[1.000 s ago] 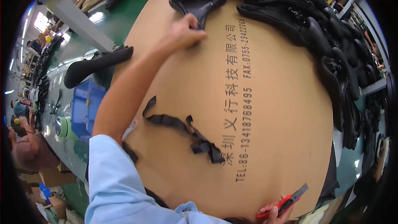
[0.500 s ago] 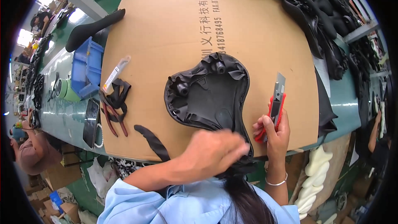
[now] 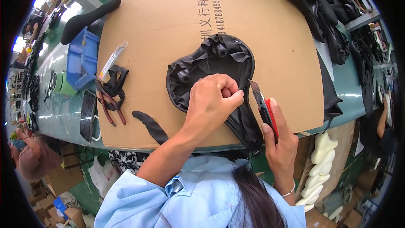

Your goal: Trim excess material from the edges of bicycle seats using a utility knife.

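A black bicycle saddle [image 3: 202, 65] lies underside up on the cardboard, its wide end away from me and its narrow nose at the table's near edge. Gathered cover material lines its rim. Over the middle of the saddle, my left hand [image 3: 212, 101] is closed in a pinch by the right rim; what its fingertips grip is hidden. My right hand [image 3: 280, 143] is wrapped round a red and black utility knife [image 3: 268, 116]. The knife's extended blade points up and to the left, close beside the saddle's right edge; whether it touches cannot be told.
Red-handled pliers [image 3: 110, 105], black scraps [image 3: 149, 126] and a clear packet [image 3: 113, 61] lie left on the cardboard [image 3: 160, 17]. Beyond are a phone [image 3: 87, 116], a blue bin [image 3: 83, 55] and another saddle [image 3: 88, 20]. Black covers [image 3: 306, 10] are heaped at far right.
My left hand has moved up from the saddle's nose to its middle. The knife has come left to the saddle's edge, its blade now tilted left. The saddle has shifted slightly.
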Demonstrator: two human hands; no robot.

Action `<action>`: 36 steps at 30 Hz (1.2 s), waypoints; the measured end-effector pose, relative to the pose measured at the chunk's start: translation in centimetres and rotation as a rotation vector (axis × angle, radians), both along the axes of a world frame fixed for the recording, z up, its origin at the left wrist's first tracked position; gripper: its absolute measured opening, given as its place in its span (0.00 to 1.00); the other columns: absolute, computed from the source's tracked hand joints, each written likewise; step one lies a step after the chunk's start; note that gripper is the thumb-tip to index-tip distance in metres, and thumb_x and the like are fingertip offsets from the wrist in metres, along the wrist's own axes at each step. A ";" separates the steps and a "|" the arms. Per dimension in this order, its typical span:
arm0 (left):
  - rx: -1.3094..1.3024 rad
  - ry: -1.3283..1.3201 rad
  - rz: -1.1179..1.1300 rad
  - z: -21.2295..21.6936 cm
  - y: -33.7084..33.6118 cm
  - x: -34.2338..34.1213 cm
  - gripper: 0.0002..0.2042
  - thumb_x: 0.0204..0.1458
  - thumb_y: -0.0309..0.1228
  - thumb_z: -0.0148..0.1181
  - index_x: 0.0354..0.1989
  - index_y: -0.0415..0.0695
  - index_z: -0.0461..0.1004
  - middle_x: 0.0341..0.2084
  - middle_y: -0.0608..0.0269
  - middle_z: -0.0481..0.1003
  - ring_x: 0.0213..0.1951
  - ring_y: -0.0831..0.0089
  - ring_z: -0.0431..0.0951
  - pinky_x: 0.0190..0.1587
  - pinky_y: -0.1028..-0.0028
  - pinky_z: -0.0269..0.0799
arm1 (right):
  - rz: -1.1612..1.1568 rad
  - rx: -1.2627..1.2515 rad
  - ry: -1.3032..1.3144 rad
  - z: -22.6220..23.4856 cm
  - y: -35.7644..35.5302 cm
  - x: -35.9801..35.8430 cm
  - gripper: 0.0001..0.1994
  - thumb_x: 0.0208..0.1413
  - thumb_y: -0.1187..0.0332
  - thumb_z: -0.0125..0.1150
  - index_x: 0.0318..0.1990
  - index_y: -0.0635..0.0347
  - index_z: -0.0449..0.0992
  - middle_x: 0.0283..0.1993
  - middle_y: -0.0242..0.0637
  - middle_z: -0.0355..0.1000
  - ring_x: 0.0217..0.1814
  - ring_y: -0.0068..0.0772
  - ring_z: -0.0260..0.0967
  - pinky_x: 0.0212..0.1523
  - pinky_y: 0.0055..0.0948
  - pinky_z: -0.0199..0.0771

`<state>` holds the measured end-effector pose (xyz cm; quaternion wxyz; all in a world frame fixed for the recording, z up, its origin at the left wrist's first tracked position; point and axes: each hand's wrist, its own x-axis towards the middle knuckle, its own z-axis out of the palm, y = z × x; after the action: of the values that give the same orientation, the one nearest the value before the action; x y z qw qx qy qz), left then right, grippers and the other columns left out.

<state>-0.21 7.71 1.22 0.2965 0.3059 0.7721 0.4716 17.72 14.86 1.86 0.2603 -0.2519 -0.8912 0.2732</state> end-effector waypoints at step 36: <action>0.729 -0.922 -0.013 -0.8 -1.6 -2.4 0.07 0.45 0.25 0.65 0.34 0.43 0.76 0.28 0.67 0.77 0.32 0.77 0.75 0.37 0.78 0.70 | -0.216 -0.646 -0.342 1.4 -7.5 7.7 0.25 0.59 0.70 0.55 0.64 0.57 0.62 0.46 0.46 0.76 0.30 0.28 0.74 0.34 0.29 0.75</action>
<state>-2.65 6.11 0.37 0.4799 0.1561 0.3495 0.7894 25.45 7.33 3.27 0.0422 -0.4555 -0.7580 0.4650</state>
